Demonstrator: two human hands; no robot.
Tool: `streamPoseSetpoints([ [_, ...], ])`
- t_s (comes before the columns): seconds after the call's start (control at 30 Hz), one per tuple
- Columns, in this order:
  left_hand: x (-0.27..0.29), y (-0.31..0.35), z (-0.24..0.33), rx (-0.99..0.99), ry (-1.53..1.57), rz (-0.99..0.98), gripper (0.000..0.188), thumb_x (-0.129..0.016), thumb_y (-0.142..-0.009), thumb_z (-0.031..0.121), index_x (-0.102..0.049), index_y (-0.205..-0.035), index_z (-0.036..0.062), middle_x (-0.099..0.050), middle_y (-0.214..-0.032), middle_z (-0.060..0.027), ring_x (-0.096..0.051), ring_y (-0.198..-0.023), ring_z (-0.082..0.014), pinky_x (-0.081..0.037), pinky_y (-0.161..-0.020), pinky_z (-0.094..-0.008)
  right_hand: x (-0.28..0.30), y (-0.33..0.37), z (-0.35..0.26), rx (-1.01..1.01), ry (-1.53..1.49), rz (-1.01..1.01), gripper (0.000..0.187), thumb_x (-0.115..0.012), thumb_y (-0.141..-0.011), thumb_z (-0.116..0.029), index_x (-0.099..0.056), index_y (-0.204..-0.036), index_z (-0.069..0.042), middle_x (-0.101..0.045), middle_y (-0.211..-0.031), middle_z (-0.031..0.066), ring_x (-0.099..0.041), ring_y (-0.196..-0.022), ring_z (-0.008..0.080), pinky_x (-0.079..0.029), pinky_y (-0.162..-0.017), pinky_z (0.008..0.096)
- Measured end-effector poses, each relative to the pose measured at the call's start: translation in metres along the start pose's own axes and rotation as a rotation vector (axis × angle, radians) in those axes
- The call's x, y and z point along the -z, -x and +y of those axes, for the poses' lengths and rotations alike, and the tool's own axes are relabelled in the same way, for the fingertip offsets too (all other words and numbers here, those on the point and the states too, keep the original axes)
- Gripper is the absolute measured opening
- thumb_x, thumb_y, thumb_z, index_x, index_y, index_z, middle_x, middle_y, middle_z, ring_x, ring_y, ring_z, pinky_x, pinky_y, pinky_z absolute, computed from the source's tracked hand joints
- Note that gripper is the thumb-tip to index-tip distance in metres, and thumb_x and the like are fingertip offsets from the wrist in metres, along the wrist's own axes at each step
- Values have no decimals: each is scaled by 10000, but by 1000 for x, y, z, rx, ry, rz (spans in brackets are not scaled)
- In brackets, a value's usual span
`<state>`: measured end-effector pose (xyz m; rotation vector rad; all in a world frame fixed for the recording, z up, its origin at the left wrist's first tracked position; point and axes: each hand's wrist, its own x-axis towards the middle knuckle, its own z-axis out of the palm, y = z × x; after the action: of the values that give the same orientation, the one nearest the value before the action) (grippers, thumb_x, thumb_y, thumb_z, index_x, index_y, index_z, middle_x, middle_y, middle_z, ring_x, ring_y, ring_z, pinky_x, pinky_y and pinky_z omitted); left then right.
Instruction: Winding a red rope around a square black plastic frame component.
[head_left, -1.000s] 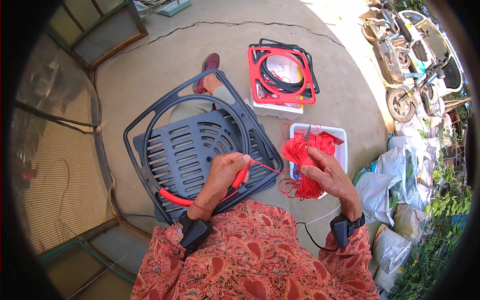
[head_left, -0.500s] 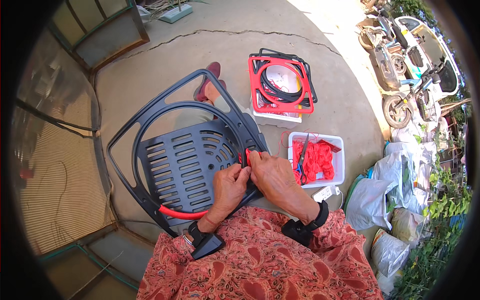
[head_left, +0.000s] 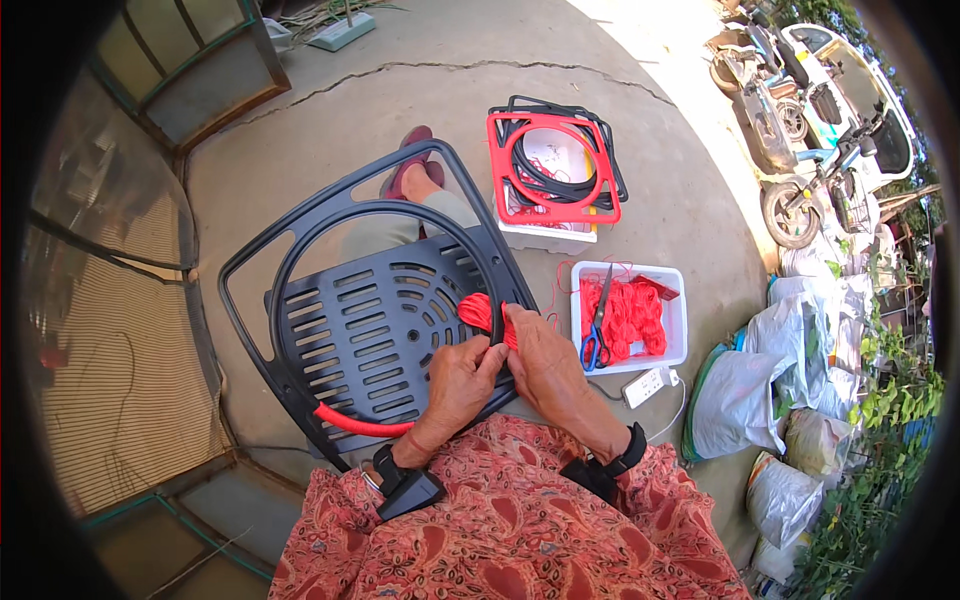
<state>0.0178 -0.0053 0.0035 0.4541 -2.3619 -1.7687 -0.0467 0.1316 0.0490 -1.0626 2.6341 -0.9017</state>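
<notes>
A black frame [head_left: 240, 262] with a round ring [head_left: 385, 207] inside it rests over a black slatted plastic seat [head_left: 420, 362] in front of me. Red cord wrapping [head_left: 360, 425] covers the ring's near stretch. My left hand [head_left: 460, 380] is closed around the ring's near right side, thumb and fingers pinched together. Close beside it, my right hand [head_left: 548, 368] grips a looped bundle of red cord [head_left: 478, 312] at the ring's right side. Part of the bundle sticks out inside the ring, above the seat. My hands hide where the cord meets the ring.
To the right, a white tray [head_left: 680, 340] holds red cord bundles [head_left: 635, 315] and blue-handled scissors [head_left: 597, 335]. Beyond it, red and black frames [head_left: 500, 170] lie on a white box [head_left: 550, 238]. A white power strip [head_left: 645, 388] and stuffed sacks [head_left: 740, 395] are farther right.
The red cord bundle now shows much more on the inner side of the ring. My right hand has shifted slightly with it, while my left hand keeps its grip.
</notes>
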Motion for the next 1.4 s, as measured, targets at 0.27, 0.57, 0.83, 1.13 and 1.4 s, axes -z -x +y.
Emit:
streamPoseSetpoints([
  [0.27, 0, -12, -17, 75, -61, -17, 287, -664, -866, 237, -600, -705, 8, -549, -575, -183, -530, -500, -358, -394, -485, -424, 15, -25, -5, 8, -74, -146, 496, -614, -861, -82, -463, -1323, 15, -573, -1160, 225, -580, -1058, 389, -493, -858, 437],
  [0.57, -2, -10, 2, 11, -251, 7, 278, -639, -855, 289, -665, -731, 42, -610, -647, -211, -603, -599, -420, -463, -552, -493, 0, -82, -10, 162, 453, -149, 125, -655, -771, -126, -676, -872, -56, -677, -849, 138, -675, -810, 311, -528, -651, 378],
  [0.83, -3, -8, -3, -89, -235, 46, 269, -667, -858, 279, -683, -754, 31, -611, -635, -195, -622, -576, -376, -457, -520, -424, -1, -113, -20, 283, -95, -89, 183, -660, -806, -182, -689, -903, -30, -675, -775, 132, -666, -732, 345, -506, -641, 420],
  [1.13, -4, -12, -13, -140, -252, 89, 279, -656, -886, 260, -692, -728, 33, -586, -508, -94, -596, -462, -218, -439, -495, -375, -24, -110, -14, 329, 55, -123, 441, -775, -750, -210, -613, -1105, -6, -568, -1029, 133, -592, -932, 323, -494, -780, 401],
  [1.4, 0, -12, -18, 79, -101, -35, 299, -664, -870, 286, -660, -705, 36, -609, -560, -109, -589, -502, -240, -446, -522, -378, -25, -122, -16, 287, -414, -84, 237, -678, -822, -184, -582, -932, 3, -568, -900, 126, -586, -825, 284, -499, -792, 373],
])
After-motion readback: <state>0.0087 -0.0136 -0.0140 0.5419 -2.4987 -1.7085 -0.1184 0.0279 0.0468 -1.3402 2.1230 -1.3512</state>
